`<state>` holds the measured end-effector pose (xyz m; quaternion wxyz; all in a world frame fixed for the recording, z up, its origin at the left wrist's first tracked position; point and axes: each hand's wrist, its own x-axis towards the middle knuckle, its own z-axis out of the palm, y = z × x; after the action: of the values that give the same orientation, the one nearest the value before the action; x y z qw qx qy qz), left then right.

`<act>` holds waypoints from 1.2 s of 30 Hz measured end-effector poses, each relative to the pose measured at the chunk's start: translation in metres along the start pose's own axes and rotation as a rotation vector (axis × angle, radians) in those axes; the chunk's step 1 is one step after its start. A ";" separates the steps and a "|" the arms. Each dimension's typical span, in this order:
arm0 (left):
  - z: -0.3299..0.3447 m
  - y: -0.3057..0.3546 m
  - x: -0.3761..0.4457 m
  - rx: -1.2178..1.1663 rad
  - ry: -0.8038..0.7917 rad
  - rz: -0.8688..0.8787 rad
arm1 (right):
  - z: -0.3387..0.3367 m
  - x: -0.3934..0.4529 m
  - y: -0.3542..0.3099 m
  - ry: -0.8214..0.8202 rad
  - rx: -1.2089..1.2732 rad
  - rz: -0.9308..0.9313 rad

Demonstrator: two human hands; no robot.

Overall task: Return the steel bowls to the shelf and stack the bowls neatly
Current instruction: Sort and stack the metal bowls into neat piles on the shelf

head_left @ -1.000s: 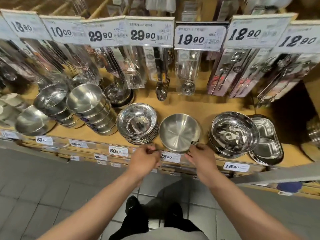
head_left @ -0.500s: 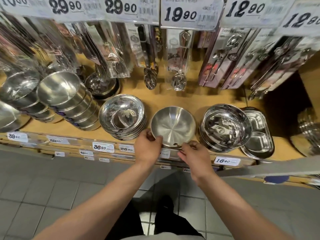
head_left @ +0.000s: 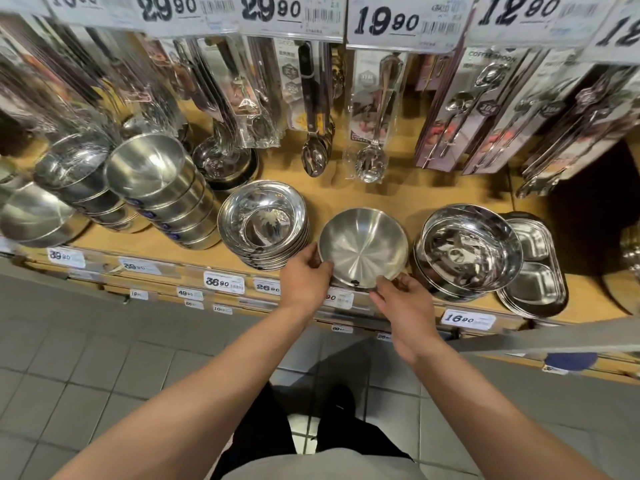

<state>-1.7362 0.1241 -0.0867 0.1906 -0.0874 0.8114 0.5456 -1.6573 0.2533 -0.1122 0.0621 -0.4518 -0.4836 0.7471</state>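
Bowl [head_left: 363,245] sits at shelf [head_left: 408,199] front edge, near rim tipped up toward the camera; a loose grip or a nudge could probably slide it off onto the floor, or knock the plate stack [head_left: 265,225] just left of the fingers. Left hand [head_left: 304,280] fingers curled on the left rim, right hand [head_left: 403,303] fingertips pinching the near rim, neither spread wide
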 end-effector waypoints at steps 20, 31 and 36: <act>-0.065 -0.005 -0.046 -0.109 -0.111 0.061 | -0.104 -0.054 -0.039 0.206 -0.311 -0.213; -0.136 -0.002 -0.066 -0.170 -0.004 0.058 | -0.016 -0.092 -0.023 -0.155 -0.320 -0.199; -0.236 -0.013 -0.071 -0.257 0.132 -0.014 | 0.058 -0.103 -0.017 -0.291 -0.385 -0.251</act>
<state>-1.7176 -0.1026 0.0093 0.1276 -0.1525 0.7451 0.6366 -1.6457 0.1688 -0.0285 -0.0031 -0.2795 -0.6728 0.6850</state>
